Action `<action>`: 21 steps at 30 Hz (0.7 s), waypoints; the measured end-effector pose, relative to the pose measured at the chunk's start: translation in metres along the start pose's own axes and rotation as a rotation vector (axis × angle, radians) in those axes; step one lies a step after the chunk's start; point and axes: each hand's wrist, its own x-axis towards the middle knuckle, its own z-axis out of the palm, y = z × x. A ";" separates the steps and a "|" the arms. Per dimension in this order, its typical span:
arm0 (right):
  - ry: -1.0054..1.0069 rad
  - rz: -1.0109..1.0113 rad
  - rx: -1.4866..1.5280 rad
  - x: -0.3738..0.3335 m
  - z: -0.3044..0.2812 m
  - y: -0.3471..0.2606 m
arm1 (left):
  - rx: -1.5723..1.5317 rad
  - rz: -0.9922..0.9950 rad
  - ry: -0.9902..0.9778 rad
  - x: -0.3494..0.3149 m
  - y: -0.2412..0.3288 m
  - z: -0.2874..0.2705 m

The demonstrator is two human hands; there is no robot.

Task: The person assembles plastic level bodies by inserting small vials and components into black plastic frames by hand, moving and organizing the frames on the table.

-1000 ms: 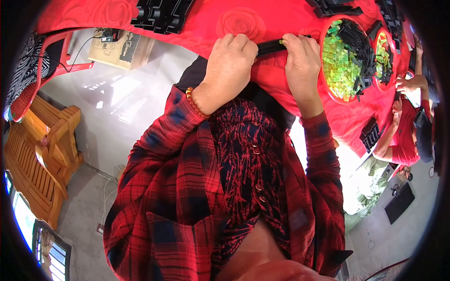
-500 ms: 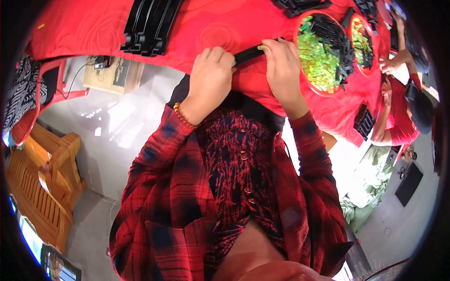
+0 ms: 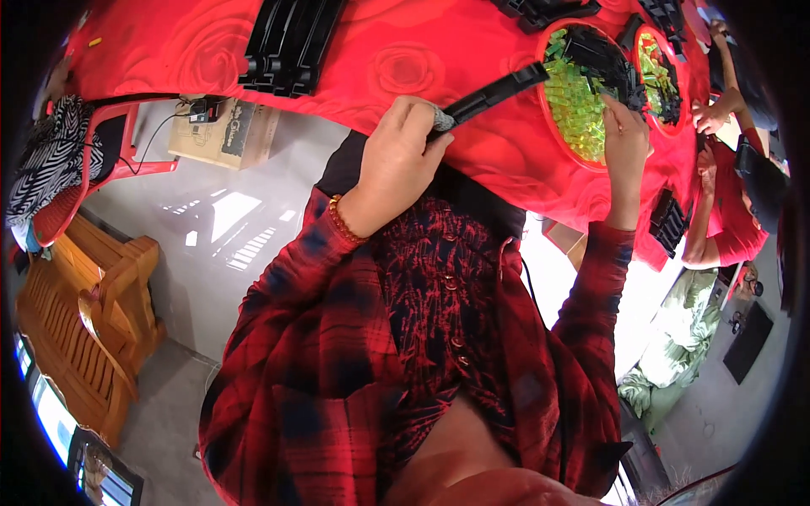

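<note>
My left hand (image 3: 396, 164) is closed around one end of a long black plastic strip (image 3: 499, 90), which points up and to the right over the red tablecloth. A grey wrap (image 3: 441, 120) shows on a finger of that hand. To the right, my right hand (image 3: 626, 139) reaches over the edge of a round basket with a red-orange rim (image 3: 548, 135). Its fingertips are pinched together at the small pieces; whatever they grip is too small to make out. Translucent yellow-green pieces (image 3: 574, 114) fill one side of the basket, small black pieces (image 3: 595, 55) the other.
Long black strips (image 3: 291, 42) lie side by side at the upper left. A second basket (image 3: 646, 51) with similar pieces stands farther right, near another person's hands (image 3: 713, 116). Black parts (image 3: 668, 221) rest at the table's right edge. A red chair (image 3: 126, 110) stands left.
My right hand has let go of the black strip's far end and moved right to the basket. My left hand keeps the strip, whose far end now sticks out free.
</note>
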 end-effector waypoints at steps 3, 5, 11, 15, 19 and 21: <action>0.313 -0.125 -0.270 -0.006 0.001 -0.018 | -0.052 0.059 0.027 -0.006 0.001 0.000; 0.301 -0.040 0.051 -0.013 0.005 -0.042 | -0.049 0.071 -0.002 -0.011 0.000 -0.001; -0.090 0.381 1.085 -0.044 -0.010 -0.147 | -0.137 0.060 -0.020 -0.026 0.005 0.004; 0.032 0.256 0.959 -0.052 0.003 -0.153 | -0.204 0.047 -0.070 -0.041 0.016 0.003; -0.015 0.228 0.944 -0.061 -0.001 -0.157 | -0.748 -0.250 -0.296 -0.046 0.030 -0.014; -0.002 0.157 0.950 -0.068 0.003 -0.159 | -0.994 -0.537 -0.470 -0.044 0.025 -0.014</action>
